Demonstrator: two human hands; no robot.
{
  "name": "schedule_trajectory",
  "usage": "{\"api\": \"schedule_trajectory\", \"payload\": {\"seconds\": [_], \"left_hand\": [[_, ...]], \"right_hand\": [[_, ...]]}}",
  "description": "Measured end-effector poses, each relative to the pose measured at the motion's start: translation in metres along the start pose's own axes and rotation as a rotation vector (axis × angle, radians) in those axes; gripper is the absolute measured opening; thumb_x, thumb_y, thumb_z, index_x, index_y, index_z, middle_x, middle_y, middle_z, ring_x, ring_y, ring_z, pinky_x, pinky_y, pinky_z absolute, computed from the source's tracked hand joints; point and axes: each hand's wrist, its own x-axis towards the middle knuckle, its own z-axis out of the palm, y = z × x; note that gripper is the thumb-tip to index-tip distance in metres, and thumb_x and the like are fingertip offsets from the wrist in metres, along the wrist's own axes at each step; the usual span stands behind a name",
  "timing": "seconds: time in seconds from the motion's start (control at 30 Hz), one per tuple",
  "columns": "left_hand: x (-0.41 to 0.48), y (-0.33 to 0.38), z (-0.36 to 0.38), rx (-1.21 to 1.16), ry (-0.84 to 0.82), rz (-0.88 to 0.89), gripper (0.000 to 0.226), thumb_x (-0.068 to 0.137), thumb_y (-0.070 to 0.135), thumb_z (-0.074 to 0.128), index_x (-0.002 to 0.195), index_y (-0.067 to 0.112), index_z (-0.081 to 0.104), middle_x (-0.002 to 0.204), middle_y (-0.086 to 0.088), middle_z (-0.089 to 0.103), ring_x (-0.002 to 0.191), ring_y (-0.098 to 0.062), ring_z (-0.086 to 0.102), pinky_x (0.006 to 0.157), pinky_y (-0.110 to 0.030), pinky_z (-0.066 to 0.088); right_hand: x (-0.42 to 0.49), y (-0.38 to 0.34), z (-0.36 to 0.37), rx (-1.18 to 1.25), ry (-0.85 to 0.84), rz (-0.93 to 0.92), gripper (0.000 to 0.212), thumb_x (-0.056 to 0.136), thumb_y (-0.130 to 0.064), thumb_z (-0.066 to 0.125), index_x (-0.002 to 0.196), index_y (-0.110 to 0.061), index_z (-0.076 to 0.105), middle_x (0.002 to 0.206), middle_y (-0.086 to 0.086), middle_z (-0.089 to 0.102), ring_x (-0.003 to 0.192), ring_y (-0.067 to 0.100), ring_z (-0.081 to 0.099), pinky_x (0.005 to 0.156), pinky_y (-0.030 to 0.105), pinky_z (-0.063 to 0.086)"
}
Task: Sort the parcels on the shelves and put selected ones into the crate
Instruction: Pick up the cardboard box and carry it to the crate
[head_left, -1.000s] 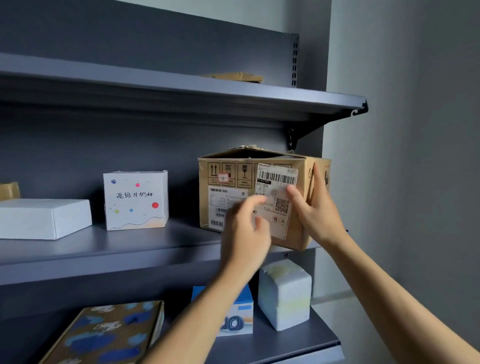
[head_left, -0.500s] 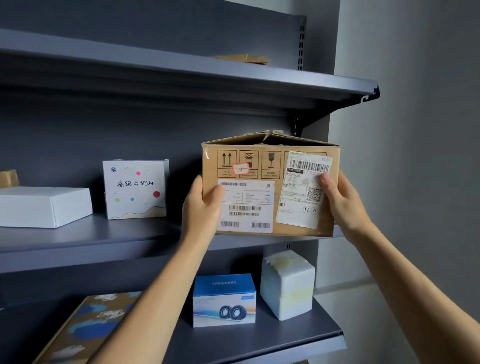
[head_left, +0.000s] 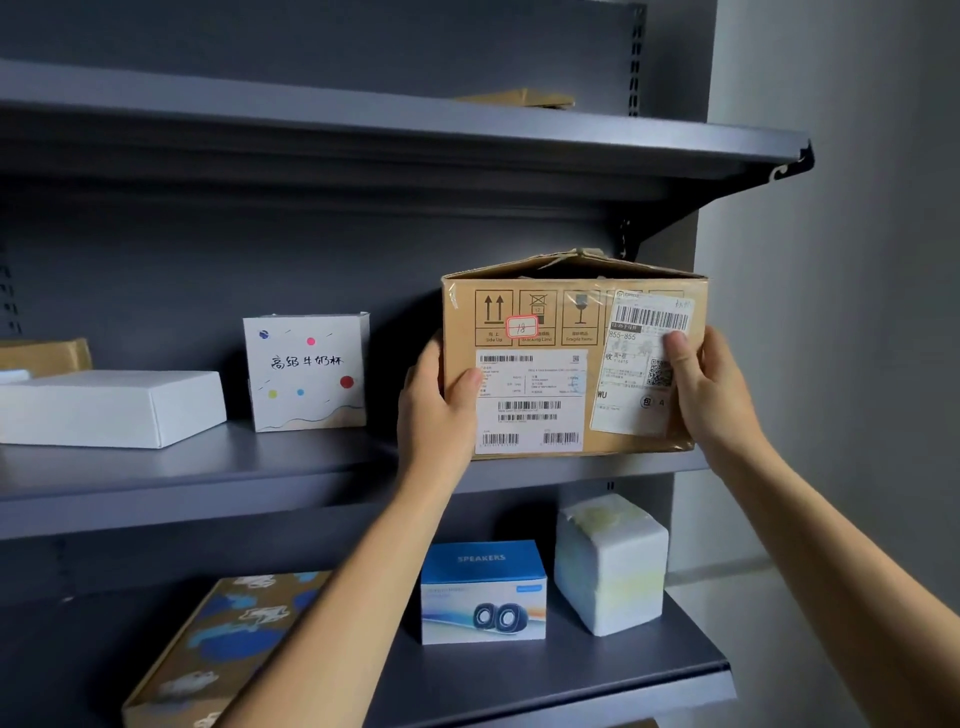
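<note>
Since a second ago the cardboard box (head_left: 545, 332) has been turned so its labelled face is squarely facing the head camera, and the left hand (head_left: 436, 415) has come onto its left side.

Both hands are now gripping the box between them at the right end of the middle shelf (head_left: 260, 467), by its front edge. The left hand is clasping the left side with its thumb lying on the front face. The right hand (head_left: 711, 395) is clasping the right side with its thumb pressing on the shipping label (head_left: 639, 364).

The fingers of both hands are hiding behind the box, and whether its base is resting on the shelf is hard to tell. The small print on the white label (head_left: 530, 405) is reading as a blur.

The box is brown corrugated card, with top flaps peaking upward under glossy tape. Along the shelf to its left, a white dotted box (head_left: 306, 371) and a flat white box (head_left: 104, 410) are sitting. On the lower shelf (head_left: 571, 670), a blue speakers box (head_left: 483, 592) is standing beside a white wrapped parcel (head_left: 613, 566).
</note>
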Motion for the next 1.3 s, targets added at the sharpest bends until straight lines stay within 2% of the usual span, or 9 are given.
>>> {"api": "schedule_trajectory", "payload": {"seconds": [0.07, 0.23, 0.4, 0.77, 0.87, 0.97, 1.07, 1.17, 1.3], "left_hand": [[-0.002, 0.001, 0.001, -0.009, -0.007, 0.001, 0.045, 0.092, 0.028, 0.054, 0.137, 0.027, 0.048, 0.125, 0.003, 0.061, 0.112, -0.015, 0.059, 0.096, -0.043, 0.051], [-0.009, 0.006, 0.008, -0.006, 0.011, 0.037, 0.051, 0.084, 0.034, 0.048, 0.135, 0.028, 0.049, 0.125, 0.002, 0.062, 0.113, -0.017, 0.058, 0.097, -0.045, 0.049], [-0.021, 0.016, 0.018, 0.023, 0.019, 0.041, 0.05, 0.091, 0.029, 0.052, 0.141, 0.025, 0.046, 0.132, -0.003, 0.055, 0.121, -0.023, 0.051, 0.101, -0.046, 0.045], [-0.078, 0.052, 0.071, -0.053, -0.085, 0.195, 0.048, 0.096, 0.004, 0.041, 0.138, 0.025, 0.051, 0.139, 0.005, 0.052, 0.123, -0.004, 0.045, 0.088, 0.003, 0.029], [-0.075, 0.049, 0.075, -0.123, -0.167, 0.18, 0.055, 0.091, -0.006, 0.037, 0.13, 0.028, 0.057, 0.13, 0.007, 0.06, 0.12, -0.005, 0.052, 0.099, -0.014, 0.041], [-0.062, 0.051, 0.071, -0.204, -0.245, 0.167, 0.056, 0.087, -0.013, 0.034, 0.122, 0.026, 0.056, 0.118, 0.009, 0.062, 0.112, 0.002, 0.054, 0.095, -0.007, 0.04], [-0.038, 0.044, 0.059, -0.195, -0.113, 0.146, 0.051, 0.083, -0.014, 0.04, 0.116, 0.021, 0.055, 0.112, 0.006, 0.059, 0.106, 0.0, 0.054, 0.094, -0.015, 0.043], [-0.011, 0.024, 0.041, -0.116, 0.073, 0.081, 0.047, 0.083, -0.009, 0.049, 0.121, 0.018, 0.055, 0.121, 0.0, 0.053, 0.116, -0.018, 0.051, 0.095, -0.023, 0.039], [0.014, 0.006, 0.01, 0.09, 0.278, -0.048, 0.051, 0.086, 0.006, 0.057, 0.136, 0.011, 0.045, 0.14, -0.015, 0.041, 0.131, -0.031, 0.035, 0.104, -0.035, 0.032]], "right_hand": [[-0.002, -0.004, 0.002, -0.081, 0.067, -0.022, 0.035, 0.102, -0.035, 0.044, 0.127, -0.01, 0.05, 0.112, -0.002, 0.059, 0.099, 0.014, 0.054, 0.072, 0.015, 0.041], [0.002, -0.012, 0.002, -0.231, 0.242, 0.01, 0.037, 0.096, -0.033, 0.052, 0.124, -0.009, 0.05, 0.121, 0.009, 0.053, 0.122, 0.025, 0.037, 0.097, 0.034, 0.033], [-0.018, -0.023, 0.0, -0.358, 0.285, -0.06, 0.048, 0.09, -0.033, 0.061, 0.133, -0.019, 0.043, 0.13, 0.013, 0.042, 0.119, 0.028, 0.041, 0.087, 0.033, 0.037], [-0.05, -0.025, 0.002, -0.304, -0.039, -0.074, 0.099, 0.081, -0.072, 0.051, 0.155, -0.022, 0.009, 0.161, 0.004, 0.013, 0.149, 0.025, 0.013, 0.119, 0.047, 0.022], [-0.045, -0.026, -0.008, -0.246, -0.028, -0.089, 0.103, 0.073, -0.077, 0.058, 0.152, -0.024, 0.017, 0.152, -0.006, 0.029, 0.141, 0.017, 0.028, 0.113, 0.044, 0.035], [-0.041, -0.031, -0.026, -0.173, -0.023, -0.114, 0.075, 0.083, -0.052, 0.066, 0.145, -0.025, 0.032, 0.135, -0.017, 0.046, 0.123, 0.005, 0.041, 0.095, 0.028, 0.048], [-0.036, -0.025, -0.041, -0.117, -0.16, -0.084, 0.059, 0.087, -0.051, 0.061, 0.138, -0.041, 0.032, 0.125, -0.035, 0.045, 0.119, 0.002, 0.045, 0.082, 0.017, 0.049], [-0.027, -0.013, -0.059, -0.055, -0.264, -0.029, 0.069, 0.082, -0.068, 0.058, 0.143, -0.045, 0.037, 0.138, -0.02, 0.054, 0.127, 0.012, 0.052, 0.098, 0.042, 0.051], [-0.022, -0.01, -0.072, 0.06, -0.326, -0.003, 0.048, 0.087, -0.047, 0.052, 0.132, -0.032, 0.054, 0.117, -0.013, 0.07, 0.104, 0.01, 0.067, 0.068, 0.022, 0.055]]}}
